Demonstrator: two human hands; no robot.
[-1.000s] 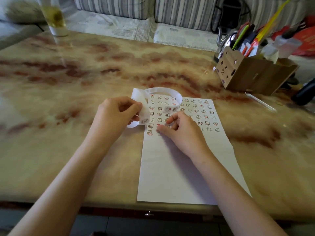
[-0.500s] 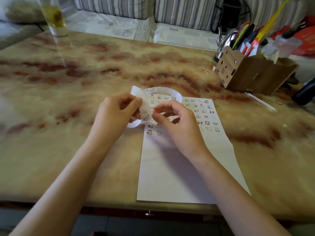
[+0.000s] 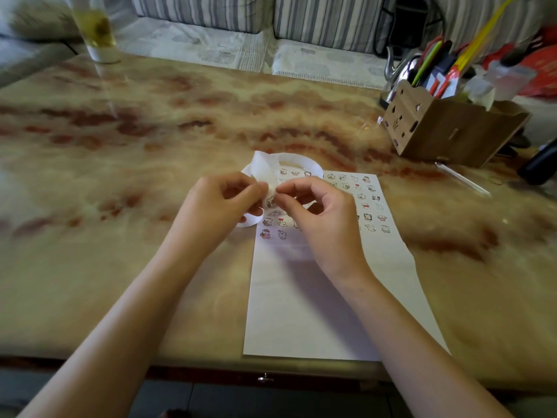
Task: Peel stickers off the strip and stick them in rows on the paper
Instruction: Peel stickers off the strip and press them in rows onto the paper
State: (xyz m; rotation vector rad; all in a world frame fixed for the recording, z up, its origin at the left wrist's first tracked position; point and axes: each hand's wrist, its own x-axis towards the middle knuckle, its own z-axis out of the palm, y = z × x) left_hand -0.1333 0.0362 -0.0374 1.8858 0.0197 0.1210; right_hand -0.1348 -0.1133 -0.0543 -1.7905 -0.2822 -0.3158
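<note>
At frame centre our left hand (image 3: 221, 203) grips the strip (image 3: 265, 173); right hand (image 3: 319, 212) fingers (image 3: 281, 193) pinch a sticker (image 3: 270, 202), likely peeling; next, press it on the paper (image 3: 316, 297).

Head view — forward, down, near table (image 3: 150, 267)

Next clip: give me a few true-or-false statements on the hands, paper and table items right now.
1. The left hand grips the sticker strip while the right hand pinches at it. True.
2. The paper's near half is covered with stickers. False: it is blank; the stickers sit in rows on its far part.
3. A wooden organizer stands on the table, far right. True.
4. The glass lies tipped over beside the paper. False: it stands upright at the far left, apart from the paper.
</note>
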